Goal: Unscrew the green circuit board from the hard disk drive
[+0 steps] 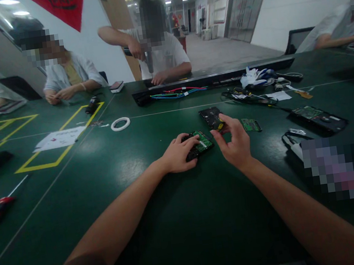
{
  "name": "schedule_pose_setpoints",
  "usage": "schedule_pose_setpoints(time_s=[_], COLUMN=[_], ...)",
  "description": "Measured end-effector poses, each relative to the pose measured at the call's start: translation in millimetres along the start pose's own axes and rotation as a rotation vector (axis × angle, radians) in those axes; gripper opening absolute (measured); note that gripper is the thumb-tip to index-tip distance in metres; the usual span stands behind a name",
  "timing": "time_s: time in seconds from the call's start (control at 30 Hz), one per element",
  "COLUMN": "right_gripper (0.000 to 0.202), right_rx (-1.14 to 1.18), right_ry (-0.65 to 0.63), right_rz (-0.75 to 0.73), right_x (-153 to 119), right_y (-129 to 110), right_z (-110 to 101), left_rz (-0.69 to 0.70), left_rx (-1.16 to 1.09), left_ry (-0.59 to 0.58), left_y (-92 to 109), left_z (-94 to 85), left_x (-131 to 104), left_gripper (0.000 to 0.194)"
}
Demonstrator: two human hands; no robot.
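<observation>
A hard drive [205, 142] with a green circuit board facing up lies on the green table. My left hand [182, 152] grips it from the left, fingers spread over its top and thumb along its near edge. In my right hand [235, 142], between thumb and fingers, is a small yellow-and-black tool [220, 123]; its exact kind is partly hidden by the fingers. Its lower end points toward the board's right edge. Just behind that hand sits a black drive-like block [210, 117]. A loose green circuit board [251, 125] lies to the right of the hand.
Another drive [317, 119] with a board lies at right, near cables and white gloves [256, 77]. A white tape ring [120, 124], a paper sheet [59, 139] and a red-black screwdriver [0, 210] are at left. Across the table, a person works with a power driver [149, 60] over a long black panel.
</observation>
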State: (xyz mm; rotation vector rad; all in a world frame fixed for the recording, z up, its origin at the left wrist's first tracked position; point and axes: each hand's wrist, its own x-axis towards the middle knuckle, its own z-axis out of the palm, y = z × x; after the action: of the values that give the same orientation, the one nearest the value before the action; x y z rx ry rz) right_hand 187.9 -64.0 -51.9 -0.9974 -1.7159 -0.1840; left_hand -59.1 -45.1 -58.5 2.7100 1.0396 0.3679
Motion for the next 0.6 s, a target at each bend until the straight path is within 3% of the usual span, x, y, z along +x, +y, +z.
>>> schedule_pose_setpoints(time_s=[0.6], right_gripper=[0.057], right_rx=[0.062], right_ry=[-0.047], right_rz=[0.054], right_x=[-0.2], right_y=[-1.0], right_z=[-1.5], left_rz=[0.005], left_rx=[-0.022], left_ry=[-0.004], left_y=[2.5], left_z=[-5.2], left_x=[-0.1], left_gripper=[0.064])
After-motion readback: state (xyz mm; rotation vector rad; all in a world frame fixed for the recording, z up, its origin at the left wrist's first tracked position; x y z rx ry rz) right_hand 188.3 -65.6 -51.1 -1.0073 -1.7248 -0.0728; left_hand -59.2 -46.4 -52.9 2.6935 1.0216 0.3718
